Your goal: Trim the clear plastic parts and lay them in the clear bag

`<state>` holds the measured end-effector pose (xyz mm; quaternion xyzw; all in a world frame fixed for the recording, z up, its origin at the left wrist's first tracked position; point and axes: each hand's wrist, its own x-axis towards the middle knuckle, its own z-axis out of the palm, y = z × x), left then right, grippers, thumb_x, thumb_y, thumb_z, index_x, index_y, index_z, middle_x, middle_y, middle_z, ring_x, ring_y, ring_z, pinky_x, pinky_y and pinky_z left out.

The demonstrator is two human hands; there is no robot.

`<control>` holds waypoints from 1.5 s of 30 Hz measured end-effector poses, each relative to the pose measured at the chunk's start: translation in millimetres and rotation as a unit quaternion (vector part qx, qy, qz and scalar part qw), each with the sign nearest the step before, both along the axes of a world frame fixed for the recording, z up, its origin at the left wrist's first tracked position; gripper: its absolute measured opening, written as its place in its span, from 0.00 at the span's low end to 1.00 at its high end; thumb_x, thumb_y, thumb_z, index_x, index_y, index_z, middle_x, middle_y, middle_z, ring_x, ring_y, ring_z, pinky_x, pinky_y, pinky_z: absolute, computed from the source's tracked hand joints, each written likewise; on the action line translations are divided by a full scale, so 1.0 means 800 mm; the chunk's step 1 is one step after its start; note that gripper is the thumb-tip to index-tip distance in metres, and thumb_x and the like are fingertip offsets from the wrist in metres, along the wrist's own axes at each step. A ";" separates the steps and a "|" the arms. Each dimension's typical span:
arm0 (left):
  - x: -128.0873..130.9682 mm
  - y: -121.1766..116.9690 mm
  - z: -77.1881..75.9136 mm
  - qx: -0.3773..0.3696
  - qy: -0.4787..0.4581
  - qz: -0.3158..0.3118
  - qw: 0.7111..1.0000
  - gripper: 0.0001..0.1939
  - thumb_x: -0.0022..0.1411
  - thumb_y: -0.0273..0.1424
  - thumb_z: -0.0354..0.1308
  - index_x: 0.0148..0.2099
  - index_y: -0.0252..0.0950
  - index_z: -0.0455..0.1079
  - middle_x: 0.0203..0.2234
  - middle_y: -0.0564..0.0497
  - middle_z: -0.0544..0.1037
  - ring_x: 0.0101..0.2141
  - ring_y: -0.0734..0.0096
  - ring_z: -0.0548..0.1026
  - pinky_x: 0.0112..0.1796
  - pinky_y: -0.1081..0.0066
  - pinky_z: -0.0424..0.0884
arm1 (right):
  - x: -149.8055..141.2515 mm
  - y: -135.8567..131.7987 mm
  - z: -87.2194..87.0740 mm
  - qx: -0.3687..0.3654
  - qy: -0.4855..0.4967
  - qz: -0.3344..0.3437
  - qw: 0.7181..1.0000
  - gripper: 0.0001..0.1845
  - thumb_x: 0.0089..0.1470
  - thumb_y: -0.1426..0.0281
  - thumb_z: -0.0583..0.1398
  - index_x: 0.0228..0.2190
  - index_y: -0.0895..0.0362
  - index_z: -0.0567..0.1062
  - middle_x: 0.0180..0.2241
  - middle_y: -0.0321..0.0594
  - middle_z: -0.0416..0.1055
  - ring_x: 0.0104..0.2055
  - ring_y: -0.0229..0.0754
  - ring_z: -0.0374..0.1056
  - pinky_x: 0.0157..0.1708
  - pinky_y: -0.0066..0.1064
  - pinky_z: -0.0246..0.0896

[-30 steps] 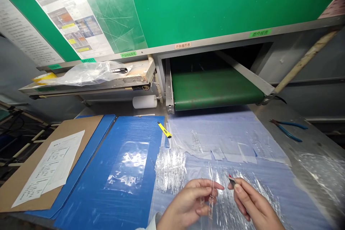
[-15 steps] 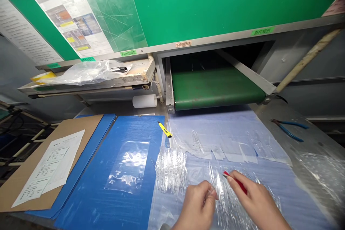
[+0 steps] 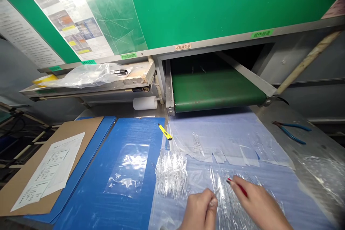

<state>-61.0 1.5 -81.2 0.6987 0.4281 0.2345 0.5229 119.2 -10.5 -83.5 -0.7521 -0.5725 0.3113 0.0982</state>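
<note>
At the bottom of the view my left hand (image 3: 199,210) is closed in a pinch on a thin clear plastic piece (image 3: 215,194). My right hand (image 3: 257,206) is closed round a small red tool (image 3: 237,187), its tip pointing at the clear piece. Both hands rest over a scatter of clear plastic parts (image 3: 229,205) on a plastic sheet. A neat pile of the same clear parts (image 3: 171,172) lies just left of my left hand.
A green conveyor belt (image 3: 215,90) ends above the sheet. A yellow cutter (image 3: 165,132) lies on the blue board (image 3: 124,172), which also bears a clear bag (image 3: 128,168). Blue-handled pliers (image 3: 292,131) lie at right. Cardboard with a paper form (image 3: 45,169) sits at left.
Both hands have dropped from a raised position down onto the scattered parts. The left hand went from holding a long clear strip upright to pinching a piece low over the sheet.
</note>
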 end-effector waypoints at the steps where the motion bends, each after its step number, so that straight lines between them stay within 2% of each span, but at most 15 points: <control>1: 0.001 0.003 -0.005 -0.016 0.007 0.005 1.000 0.12 0.64 0.34 0.38 0.29 0.37 0.55 0.16 0.58 0.57 0.19 0.77 0.58 0.24 0.75 0.53 | 0.008 0.000 -0.005 -0.006 -0.008 -0.011 1.000 0.18 0.55 0.56 0.43 0.23 0.51 0.63 0.16 0.33 0.66 0.20 0.42 0.64 0.21 0.28 0.52; 4: 0.014 0.017 -0.024 -0.060 0.109 0.012 0.992 0.14 0.65 0.33 0.32 0.33 0.37 0.56 0.18 0.56 0.62 0.21 0.74 0.63 0.25 0.74 0.57 | 0.023 -0.002 -0.017 0.025 0.025 -0.005 0.999 0.20 0.55 0.54 0.43 0.20 0.52 0.58 0.14 0.31 0.62 0.18 0.39 0.61 0.21 0.27 0.52; 8: 0.045 0.042 -0.044 -0.044 0.191 0.016 0.980 0.08 0.61 0.30 0.42 0.37 0.34 0.61 0.26 0.46 0.70 0.28 0.65 0.67 0.29 0.70 0.58 | 0.022 -0.007 -0.017 0.040 0.061 -0.008 0.997 0.20 0.54 0.53 0.44 0.19 0.52 0.56 0.15 0.30 0.58 0.18 0.38 0.59 0.21 0.26 0.52; 12: 0.067 0.059 -0.054 -0.055 0.235 0.036 0.970 0.13 0.55 0.29 0.52 0.43 0.28 0.63 0.32 0.38 0.73 0.33 0.57 0.70 0.33 0.66 0.60 | 0.018 -0.015 -0.012 0.029 0.084 -0.038 0.995 0.21 0.53 0.52 0.45 0.19 0.52 0.56 0.16 0.30 0.54 0.19 0.37 0.56 0.22 0.26 0.50; 15: 0.066 0.066 -0.061 -0.065 0.232 0.047 0.970 0.13 0.53 0.25 0.52 0.42 0.28 0.65 0.33 0.39 0.73 0.33 0.59 0.70 0.33 0.67 0.60 | 0.021 -0.021 -0.014 0.029 0.104 -0.059 0.992 0.21 0.53 0.51 0.46 0.20 0.52 0.57 0.16 0.29 0.53 0.19 0.37 0.55 0.22 0.26 0.49; 18: 0.056 0.071 -0.064 -0.074 0.195 0.055 0.976 0.08 0.51 0.23 0.52 0.36 0.31 0.66 0.26 0.47 0.72 0.28 0.67 0.68 0.29 0.71 0.59 | 0.022 -0.027 -0.020 0.054 0.111 -0.091 0.988 0.21 0.52 0.51 0.47 0.19 0.52 0.57 0.15 0.29 0.50 0.19 0.37 0.53 0.21 0.26 0.47; 20: 0.048 0.073 -0.061 -0.078 0.165 0.064 0.981 0.04 0.51 0.23 0.50 0.30 0.32 0.65 0.21 0.52 0.68 0.25 0.70 0.66 0.28 0.73 0.58 | 0.019 -0.029 -0.021 0.087 0.108 -0.122 0.983 0.21 0.51 0.51 0.47 0.19 0.53 0.57 0.15 0.29 0.49 0.18 0.36 0.51 0.20 0.26 0.46; 24: 0.038 0.064 -0.039 -0.089 0.078 0.057 0.991 0.08 0.54 0.25 0.45 0.24 0.35 0.62 0.19 0.54 0.66 0.26 0.72 0.66 0.30 0.75 0.60 | 0.011 -0.025 -0.011 0.122 0.108 -0.136 0.977 0.20 0.51 0.52 0.48 0.18 0.53 0.57 0.14 0.29 0.48 0.17 0.35 0.49 0.19 0.25 0.44; 29: 0.027 0.037 -0.003 -0.123 -0.010 -0.001 0.992 0.09 0.57 0.27 0.43 0.33 0.34 0.64 0.16 0.56 0.66 0.21 0.75 0.66 0.27 0.76 0.61 | -0.002 -0.007 0.015 0.147 0.093 -0.079 0.982 0.19 0.54 0.54 0.47 0.19 0.53 0.57 0.14 0.28 0.50 0.17 0.34 0.50 0.18 0.24 0.46; 32: 0.019 0.024 0.009 -0.047 -0.011 -0.026 0.999 0.09 0.56 0.25 0.45 0.36 0.35 0.65 0.18 0.57 0.64 0.20 0.76 0.61 0.25 0.76 0.56 | -0.007 0.000 0.019 0.156 0.070 -0.029 0.985 0.19 0.54 0.55 0.46 0.19 0.52 0.58 0.13 0.29 0.56 0.16 0.35 0.54 0.18 0.24 0.49; 34: 0.014 0.019 0.010 0.004 0.008 -0.030 1.000 0.09 0.56 0.23 0.45 0.35 0.35 0.65 0.19 0.57 0.62 0.20 0.76 0.58 0.24 0.75 0.53 | -0.004 0.001 0.016 0.131 0.033 -0.029 0.990 0.18 0.54 0.56 0.45 0.20 0.52 0.61 0.12 0.30 0.60 0.15 0.37 0.57 0.18 0.26 0.49; 38: 0.008 0.016 0.006 0.018 0.037 -0.026 0.999 0.10 0.57 0.23 0.42 0.35 0.36 0.64 0.18 0.57 0.60 0.20 0.75 0.57 0.24 0.74 0.51 | 0.000 -0.003 0.012 0.110 -0.016 -0.048 0.993 0.18 0.55 0.55 0.44 0.21 0.51 0.62 0.12 0.31 0.63 0.15 0.40 0.60 0.19 0.27 0.50; 40: 0.008 0.015 0.002 0.038 0.049 -0.040 0.997 0.09 0.56 0.22 0.43 0.35 0.36 0.63 0.20 0.56 0.61 0.21 0.74 0.58 0.24 0.73 0.52 | -0.004 -0.004 0.015 0.112 0.006 -0.009 0.994 0.19 0.56 0.55 0.43 0.23 0.50 0.63 0.14 0.31 0.66 0.17 0.40 0.62 0.20 0.27 0.50; 42: 0.009 0.013 -0.002 0.053 0.066 -0.061 0.995 0.08 0.54 0.21 0.44 0.34 0.36 0.62 0.21 0.54 0.63 0.22 0.73 0.59 0.25 0.73 0.53 | -0.008 -0.002 0.019 0.081 -0.006 0.015 0.997 0.18 0.56 0.57 0.43 0.24 0.50 0.65 0.16 0.33 0.69 0.18 0.41 0.65 0.20 0.27 0.50; 45: 0.009 0.011 -0.004 0.052 0.096 -0.074 0.991 0.10 0.49 0.19 0.45 0.34 0.37 0.60 0.22 0.54 0.63 0.22 0.73 0.59 0.25 0.72 0.52 | -0.011 0.002 0.021 0.037 -0.068 -0.016 0.997 0.17 0.55 0.59 0.44 0.25 0.49 0.67 0.16 0.35 0.70 0.19 0.44 0.67 0.18 0.28 0.48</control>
